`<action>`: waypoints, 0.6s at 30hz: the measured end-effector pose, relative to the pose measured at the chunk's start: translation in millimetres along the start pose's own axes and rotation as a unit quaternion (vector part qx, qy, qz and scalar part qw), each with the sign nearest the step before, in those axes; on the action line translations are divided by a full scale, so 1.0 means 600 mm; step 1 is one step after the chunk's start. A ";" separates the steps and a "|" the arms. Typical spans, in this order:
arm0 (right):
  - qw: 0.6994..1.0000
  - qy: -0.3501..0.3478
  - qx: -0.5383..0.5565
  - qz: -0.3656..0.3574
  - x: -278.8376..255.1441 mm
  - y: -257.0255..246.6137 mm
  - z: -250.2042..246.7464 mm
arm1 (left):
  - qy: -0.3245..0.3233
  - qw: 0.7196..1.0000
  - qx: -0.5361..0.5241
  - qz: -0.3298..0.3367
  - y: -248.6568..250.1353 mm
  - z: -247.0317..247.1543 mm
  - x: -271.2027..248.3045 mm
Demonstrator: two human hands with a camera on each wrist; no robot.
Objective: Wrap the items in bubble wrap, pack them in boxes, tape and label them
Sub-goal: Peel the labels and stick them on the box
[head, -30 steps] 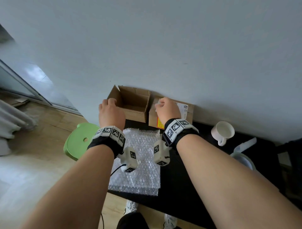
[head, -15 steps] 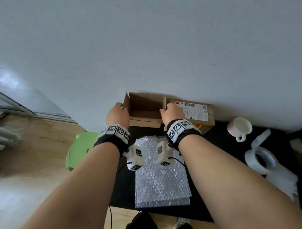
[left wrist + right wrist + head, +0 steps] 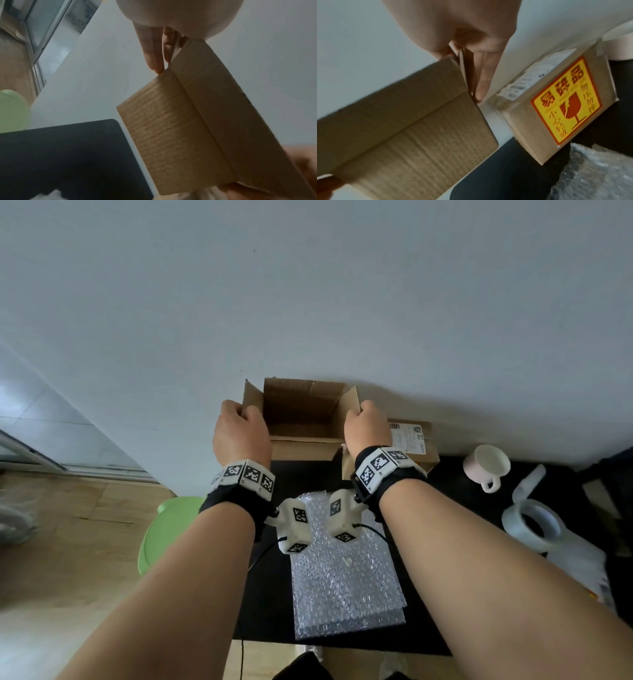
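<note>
Open box higher than before — off table.

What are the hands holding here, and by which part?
The open cardboard box: left hand grips its left side flap, right hand its right side flap.

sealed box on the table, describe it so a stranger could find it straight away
Start at the black table against the white wall. At its back edge, just right of the open box held in both hands, sits the sealed box. Only it carries a white shipping label and a yellow fragile sticker.
</note>
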State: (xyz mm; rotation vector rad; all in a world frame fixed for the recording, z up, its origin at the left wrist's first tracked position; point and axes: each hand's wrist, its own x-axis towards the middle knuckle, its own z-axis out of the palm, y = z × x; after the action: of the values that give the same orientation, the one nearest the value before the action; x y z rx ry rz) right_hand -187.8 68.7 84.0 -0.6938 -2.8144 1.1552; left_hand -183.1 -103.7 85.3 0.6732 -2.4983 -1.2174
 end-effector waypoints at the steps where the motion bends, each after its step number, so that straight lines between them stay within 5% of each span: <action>1: 1.000 0.006 0.009 -0.003 -0.004 -0.002 -0.014 | 0.009 1.000 -0.019 0.003 0.011 -0.007 -0.005; 10: 0.995 0.081 0.051 -0.022 -0.043 0.041 -0.143 | 0.013 0.995 -0.085 0.057 0.106 -0.024 -0.113; 18: 0.991 0.122 0.044 0.042 -0.068 0.207 -0.292 | -0.084 0.990 -0.086 0.075 0.171 0.069 -0.288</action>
State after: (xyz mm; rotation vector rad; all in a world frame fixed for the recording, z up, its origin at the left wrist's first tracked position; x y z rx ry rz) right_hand -70.2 245.9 133.7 -0.8870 -2.5407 1.1133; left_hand -83.6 69.1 133.9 0.3470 -2.4837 -1.4652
